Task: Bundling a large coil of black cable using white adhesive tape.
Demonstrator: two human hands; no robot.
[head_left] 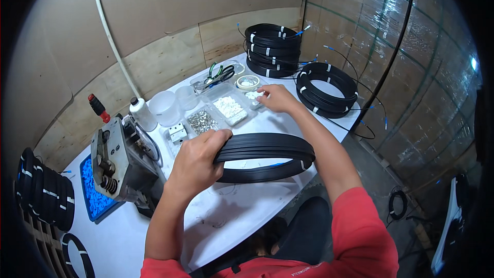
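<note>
This was a small workshop or assembly station for cable work. Bare plywood wall panels (170, 56) and brown cardboard sheeting closed in a white work surface (242, 206). On it stood a grey metal hand-operated press machine (116, 162) with a red-tipped lever, a blue tray of small blue plastic parts (92, 195), and clear plastic compartment trays of white and metal fittings (216, 113). Stacks of coiled black cable bound with white ties (272, 49) sat at the far corner, more hung at the left edge, and pliers with green handles (218, 73) lay beside them. Plastic-wrapped cartons (411, 72) rose on the right.
</note>
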